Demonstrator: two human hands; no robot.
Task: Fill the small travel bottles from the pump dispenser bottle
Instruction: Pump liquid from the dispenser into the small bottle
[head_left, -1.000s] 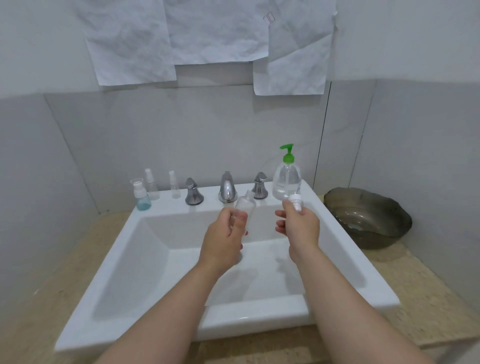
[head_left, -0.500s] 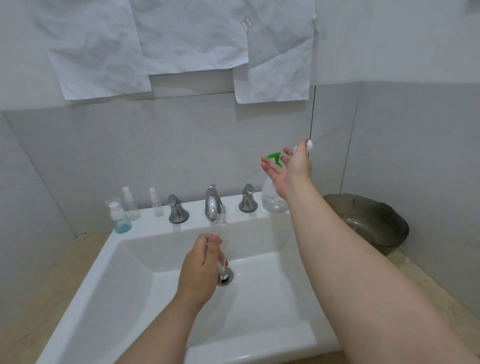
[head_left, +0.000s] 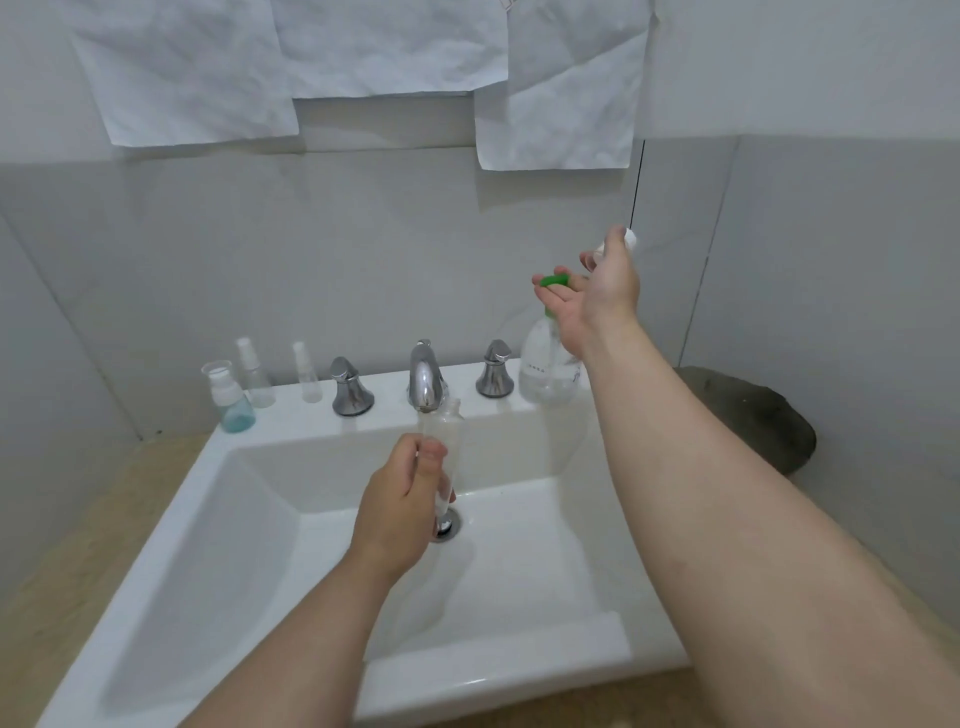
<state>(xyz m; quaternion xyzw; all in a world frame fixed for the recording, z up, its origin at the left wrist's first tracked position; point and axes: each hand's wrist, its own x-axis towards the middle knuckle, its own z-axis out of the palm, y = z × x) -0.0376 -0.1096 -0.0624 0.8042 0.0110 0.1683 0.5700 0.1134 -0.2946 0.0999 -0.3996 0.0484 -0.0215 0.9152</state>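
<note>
Just before the faucet, over the sink basin, a clear uncapped travel bottle is held neck up in the grip of the left hand, fingers curled round its lower half. Right of the faucet, the right hand is raised, a white cap pinched at thumb and forefinger, the other fingers spread at the green head of the pump dispenser bottle. Left of the faucet, three small bottles are lined along the ledge.

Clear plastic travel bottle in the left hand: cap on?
No, the clear plastic travel bottle has a bare neck; the right hand pinches a white cap.
</note>
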